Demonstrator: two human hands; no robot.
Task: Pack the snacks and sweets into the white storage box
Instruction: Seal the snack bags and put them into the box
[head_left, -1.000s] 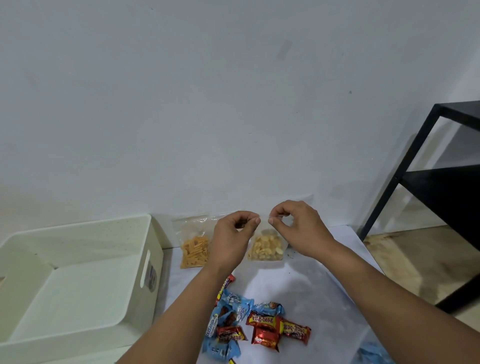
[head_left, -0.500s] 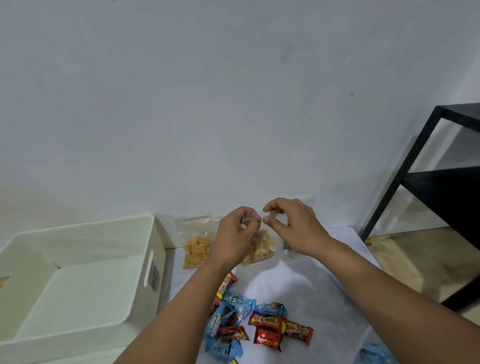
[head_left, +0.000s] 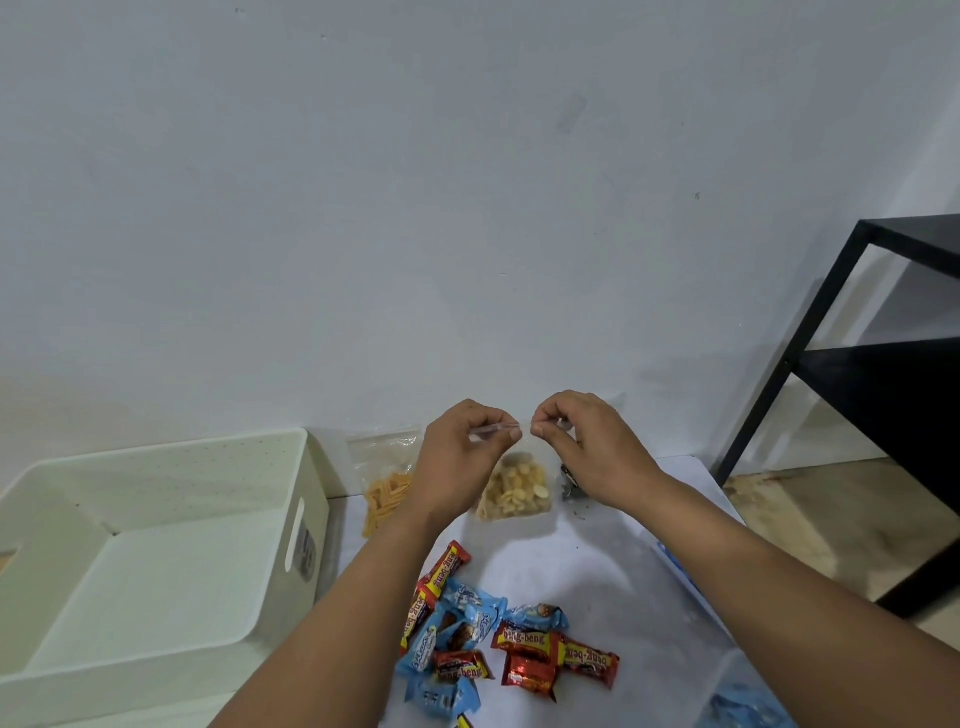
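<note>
Both hands pinch the top strip of a clear bag (head_left: 511, 488) of pale round crackers, the left hand (head_left: 460, 462) and right hand (head_left: 587, 447) close together, apparently sealing its mouth. Next, I judge, the limp, crinkly bag must be carried leftward past the left hand to the box (head_left: 156, 561), a rigid, smooth white tub. A second bag (head_left: 387, 488) of orange sticks lies just left of the left hand; glossy wrapped sweets (head_left: 498, 649) sit between the forearms.
</note>
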